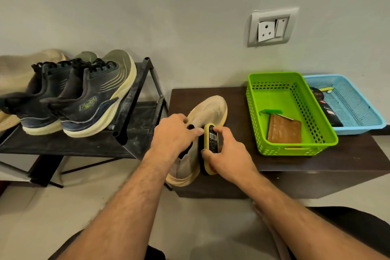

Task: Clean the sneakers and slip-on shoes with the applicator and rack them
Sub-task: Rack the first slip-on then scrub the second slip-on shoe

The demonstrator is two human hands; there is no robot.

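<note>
Beige slip-on shoe (207,112) on table (316,160), toe toward wall, knit, yellowed sole. Left hand (173,135) gripping collar; right hand (228,150) clasping applicator (211,143) alongside.

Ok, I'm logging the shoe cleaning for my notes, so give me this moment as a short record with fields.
left hand: left hand grips the beige slip-on shoe at its opening
right hand: right hand holds the yellow applicator against the shoe's side
shoe location: on the dark low table
rack: two dark sneakers on the shoe rack
baskets: green basket, blue basket on the table
</note>
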